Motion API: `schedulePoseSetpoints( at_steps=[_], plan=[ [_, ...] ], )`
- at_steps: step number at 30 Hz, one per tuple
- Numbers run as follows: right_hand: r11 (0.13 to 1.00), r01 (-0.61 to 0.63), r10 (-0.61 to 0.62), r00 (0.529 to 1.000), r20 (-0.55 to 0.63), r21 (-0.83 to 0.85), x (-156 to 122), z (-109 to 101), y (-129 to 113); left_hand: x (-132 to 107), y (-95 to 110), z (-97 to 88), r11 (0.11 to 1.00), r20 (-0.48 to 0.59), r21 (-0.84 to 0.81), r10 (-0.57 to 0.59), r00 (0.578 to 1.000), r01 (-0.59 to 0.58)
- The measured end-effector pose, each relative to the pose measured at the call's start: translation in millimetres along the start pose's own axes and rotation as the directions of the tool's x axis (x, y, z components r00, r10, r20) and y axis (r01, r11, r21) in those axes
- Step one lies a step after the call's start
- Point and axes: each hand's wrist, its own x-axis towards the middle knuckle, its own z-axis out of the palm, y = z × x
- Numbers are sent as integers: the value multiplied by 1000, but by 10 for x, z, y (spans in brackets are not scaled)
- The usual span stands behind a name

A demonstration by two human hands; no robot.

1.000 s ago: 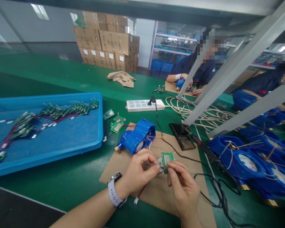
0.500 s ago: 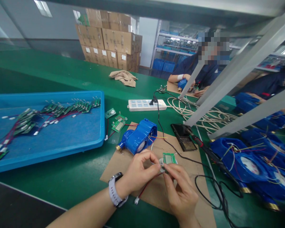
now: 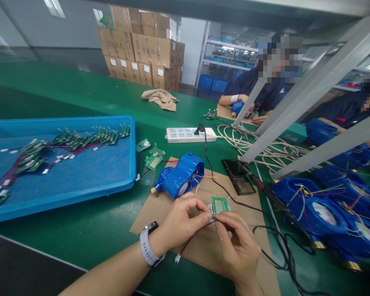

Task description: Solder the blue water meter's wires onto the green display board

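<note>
My left hand [image 3: 180, 224] and my right hand [image 3: 236, 246] meet over a cardboard sheet [image 3: 154, 213], both pinched at the lower edge of a small green circuit board [image 3: 219, 204] with a grey display. A red and black lead [image 3: 189, 242] with a white plug hangs from the board between my hands. A blue water meter body [image 3: 180, 176] lies just beyond my left hand, thin coloured wires coming out of it. I wear a white watch on the left wrist.
A blue tray [image 3: 80, 181] at the left holds several green boards with leads. Loose boards [image 3: 152, 158], a white power strip [image 3: 189, 135], a soldering iron [image 3: 273, 197] on its stand and several blue meters [image 3: 327, 209] lie around. Two people sit at the far right.
The small board has tilted from upright to lying flatter, and my right-hand fingers have shifted from its side to its lower edge beside my left fingers.
</note>
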Motion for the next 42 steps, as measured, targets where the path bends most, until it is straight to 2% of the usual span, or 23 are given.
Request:
schedulePoseSetpoints(
  at_steps=[3, 6, 9, 12, 15, 18, 21, 24, 28, 36, 38, 42],
  plan=[
    [994, -106, 106, 994, 41, 15, 71, -44, -35, -4, 9, -3, 995, 20, 61, 75, 997, -76],
    [981, -193, 188, 973, 133, 22, 142, -95, -76, 0, 10, -15, 988, 38, 100, 112, 993, -115],
    [950, -312, 300, 921, 249, 11, 190, -147, -98, 17, -12, -33, 974, 67, 144, 167, 984, -175],
    [911, -409, 397, 840, 369, -49, 223, -197, -96, 38, -49, -54, 944, 116, 198, 245, 963, -264],
    [899, -418, 428, 780, 456, -129, 278, -242, -97, 55, -60, -83, 892, 192, 280, 309, 931, -354],
    [904, -393, 421, 756, 501, -168, 373, -287, -123, 82, 0, -121, 826, 260, 389, 327, 909, -408],
    [916, -340, 400, 752, 525, -211, 492, -339, -160, 151, 124, -164, 783, 313, 463, 295, 903, -416],
    [926, -310, 378, 765, 522, -216, 599, -386, -170, 278, 248, -208, 785, 367, 466, 248, 897, -408],
    [910, -410, 389, 783, 485, -69, 682, -410, -123, 476, 340, -253, 801, 432, 421, 235, 871, -425],
    [851, -516, 434, 795, 424, 95, 674, -317, 13, 661, 347, -261, 789, 534, 348, 277, 799, -506],
    [837, -524, 430, 807, 406, 156, 666, -280, 31, 681, 335, -266, 798, 547, 338, 265, 794, -500],
    [805, -522, 414, 835, 363, 281, 638, -221, 56, 702, 308, -282, 844, 547, 318, 209, 810, -432]
  ],
)
